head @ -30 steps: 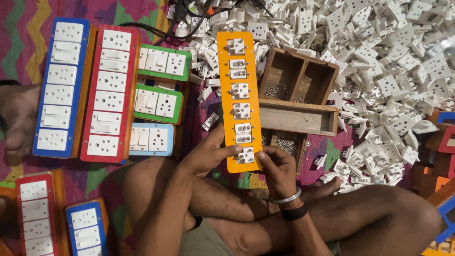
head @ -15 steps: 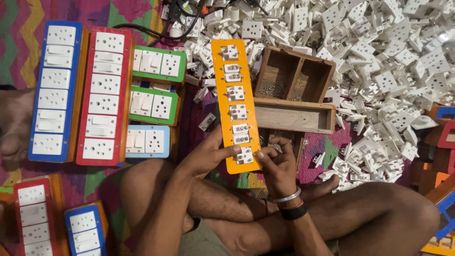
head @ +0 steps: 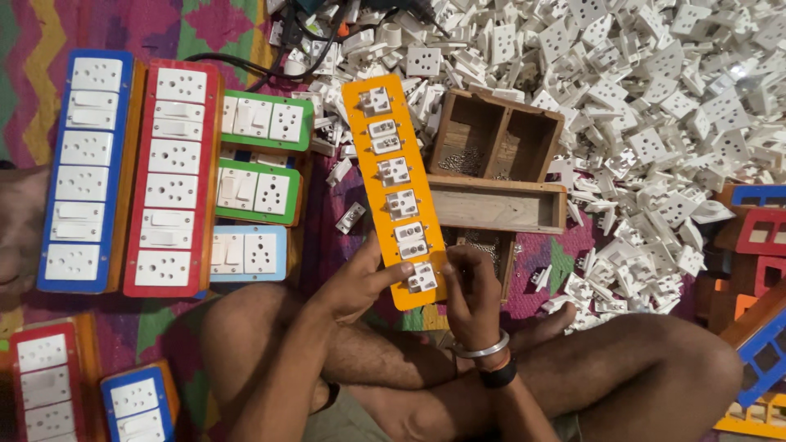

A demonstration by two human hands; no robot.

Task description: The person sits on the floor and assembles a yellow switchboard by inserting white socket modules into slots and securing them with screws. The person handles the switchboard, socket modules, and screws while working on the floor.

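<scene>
Far right, I see the heap of white sockets point(head: 655, 123), then the wooden box point(head: 498, 164). Near centre, my left hand point(head: 354, 282) grips the orange panel point(head: 395, 184); right hand point(head: 468, 295) fingers curl, pinching its near edge.

The person sits cross-legged, both forearms reaching forward between the knees; the left hand point(head: 360, 282) grips the near left edge of the orange panel point(head: 395, 187), fingers stretched across its face; the right hand point(head: 472, 290), wrist banded, curls its fingertips against the panel's near right edge.
</scene>
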